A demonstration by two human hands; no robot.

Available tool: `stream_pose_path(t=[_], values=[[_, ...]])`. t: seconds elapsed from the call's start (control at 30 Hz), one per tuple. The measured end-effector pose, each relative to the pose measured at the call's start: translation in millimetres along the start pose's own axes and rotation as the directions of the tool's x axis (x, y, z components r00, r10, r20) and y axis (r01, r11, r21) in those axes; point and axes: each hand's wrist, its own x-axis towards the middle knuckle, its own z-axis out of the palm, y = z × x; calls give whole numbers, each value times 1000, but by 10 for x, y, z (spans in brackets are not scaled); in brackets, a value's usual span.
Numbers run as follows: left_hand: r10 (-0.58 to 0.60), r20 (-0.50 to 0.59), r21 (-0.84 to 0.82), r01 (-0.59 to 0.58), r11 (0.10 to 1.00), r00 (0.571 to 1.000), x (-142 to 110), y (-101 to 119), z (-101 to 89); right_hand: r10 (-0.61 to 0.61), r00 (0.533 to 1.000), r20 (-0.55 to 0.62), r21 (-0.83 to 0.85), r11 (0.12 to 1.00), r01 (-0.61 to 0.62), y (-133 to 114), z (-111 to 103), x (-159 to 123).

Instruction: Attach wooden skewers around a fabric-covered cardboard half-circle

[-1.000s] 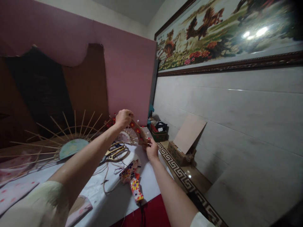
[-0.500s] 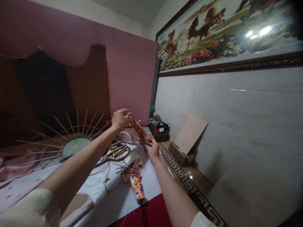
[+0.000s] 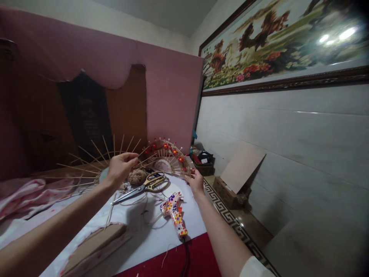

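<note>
Arched fan-shaped frame of thin tan sticks and twine (image 3: 178, 156), trimmed with small red flowers (image 3: 180, 159): located at far end of white tabletop (image 3: 144, 242), beyond gold-handled scissors (image 3: 147, 186). My right hand (image 3: 196, 181) pinches its near right end; my left hand (image 3: 123, 166) has fingertips together near opposite side, contact unclear. Likely light, springy, non-slip; trim probably fragile. Grip bound rim, avoid flowers.
</note>
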Motion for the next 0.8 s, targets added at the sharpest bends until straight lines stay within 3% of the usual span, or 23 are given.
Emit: stream_pose_path(t=[0.13,0.33,0.57,0.67,0.8], values=[[-42,87,-180,58,982,995,-348,-86,-295,-1,1000,3,-9,1000,1,27,2,32],[-73,57,-108,78,991,996,-785,-358,-661,-14,1000,-6,-55,998,13,67,2,46],[61,-123,64,-54,996,991,-955,-725,-920,-77,997,4,-135,988,77,70,-47,77],[108,-144,129,-90,988,984,-972,-836,-943,-111,994,10,-190,976,110,60,-94,102],[280,-143,227,-243,943,949,-996,-820,-946,-139,990,26,-259,956,141,69,-134,118]])
